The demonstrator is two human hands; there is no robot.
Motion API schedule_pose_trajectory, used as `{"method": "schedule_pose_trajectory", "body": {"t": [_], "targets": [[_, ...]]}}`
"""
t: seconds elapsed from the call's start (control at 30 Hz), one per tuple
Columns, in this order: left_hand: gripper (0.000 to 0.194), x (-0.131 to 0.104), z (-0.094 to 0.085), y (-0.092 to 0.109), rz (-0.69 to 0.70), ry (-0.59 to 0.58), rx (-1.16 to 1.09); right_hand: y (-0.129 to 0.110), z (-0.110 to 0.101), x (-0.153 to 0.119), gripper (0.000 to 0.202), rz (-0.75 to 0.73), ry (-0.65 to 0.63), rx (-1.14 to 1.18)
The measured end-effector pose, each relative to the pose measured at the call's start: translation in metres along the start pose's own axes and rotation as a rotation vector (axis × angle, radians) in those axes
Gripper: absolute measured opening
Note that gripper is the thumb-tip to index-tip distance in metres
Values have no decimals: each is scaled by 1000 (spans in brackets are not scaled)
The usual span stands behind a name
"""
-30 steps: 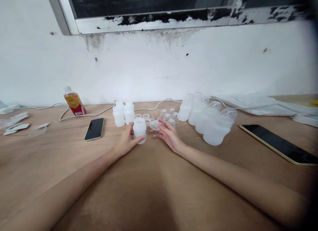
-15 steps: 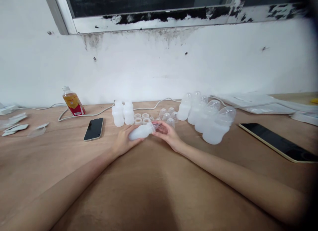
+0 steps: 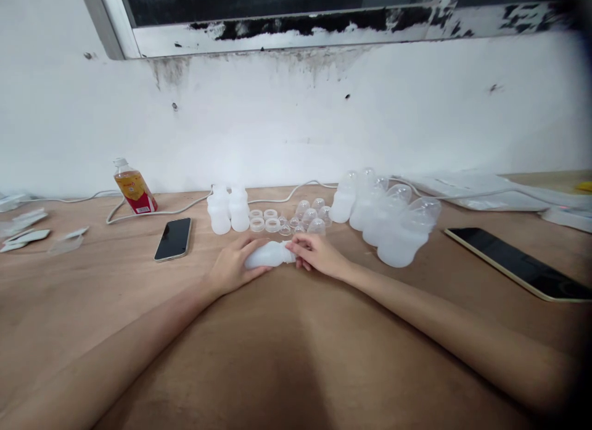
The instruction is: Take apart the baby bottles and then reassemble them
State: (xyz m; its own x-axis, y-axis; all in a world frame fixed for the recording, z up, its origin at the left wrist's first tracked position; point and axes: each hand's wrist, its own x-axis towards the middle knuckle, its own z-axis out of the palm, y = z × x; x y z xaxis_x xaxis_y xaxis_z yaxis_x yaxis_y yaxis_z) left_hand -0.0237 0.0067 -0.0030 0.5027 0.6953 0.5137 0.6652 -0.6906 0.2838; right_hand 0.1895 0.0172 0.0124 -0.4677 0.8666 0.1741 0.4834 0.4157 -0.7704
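A frosted white bottle (image 3: pixel 268 255) lies tilted on its side between my hands, its neck to the right. My left hand (image 3: pixel 234 263) is wrapped round the bottle's body. My right hand (image 3: pixel 317 254) has its fingers closed at the neck end; whether a small clear part is between them is hidden. Just behind the hands are several white rings (image 3: pixel 271 224), small clear nipples (image 3: pixel 285 227) and clear domed caps (image 3: pixel 316 226). Two frosted bottles without caps (image 3: pixel 239 211) stand behind my left hand.
Several capped bottles (image 3: pixel 402 239) stand at the right, beside a large phone (image 3: pixel 513 260). Further left are a smaller phone (image 3: pixel 173 239), a drink bottle (image 3: pixel 135 186) and white pieces (image 3: pixel 25 237). A white cable (image 3: pixel 180 210) runs along the back, near plastic bags (image 3: pixel 472 194).
The held bottle has moved slightly right and down and lies flatter. My right hand's fingers have curled in at the neck, where a clear part showed before.
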Motion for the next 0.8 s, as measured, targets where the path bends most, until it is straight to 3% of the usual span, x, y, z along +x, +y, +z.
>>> {"method": "schedule_pose_trajectory", "body": {"t": [0.1, 0.17, 0.37, 0.47, 0.6, 0.73, 0.8], "targets": [[46, 0, 0, 2, 19, -14, 37, -1, -3, 1, 49, 34, -71, -102], [45, 1, 0, 3, 12, 3, 35, -3, -7, 1, 43, -1, -37, -147], [45, 2, -2, 2, -21, 8, 17, -6, -9, -2, 46, -353, 0, -219], [45, 1, -2, 2, 11, -10, 57, -3, -1, -2, 30, -236, 18, -229], [44, 0, -2, 4, 63, -31, 105, -3, 1, -1, 46, -52, -61, -186], [45, 1, -2, 5, 37, -3, 68, -6, -8, 0, 36, -149, -35, -239], [45, 1, -3, 5, 27, 9, 42, -6, -13, -1, 43, -257, -23, -242]]}}
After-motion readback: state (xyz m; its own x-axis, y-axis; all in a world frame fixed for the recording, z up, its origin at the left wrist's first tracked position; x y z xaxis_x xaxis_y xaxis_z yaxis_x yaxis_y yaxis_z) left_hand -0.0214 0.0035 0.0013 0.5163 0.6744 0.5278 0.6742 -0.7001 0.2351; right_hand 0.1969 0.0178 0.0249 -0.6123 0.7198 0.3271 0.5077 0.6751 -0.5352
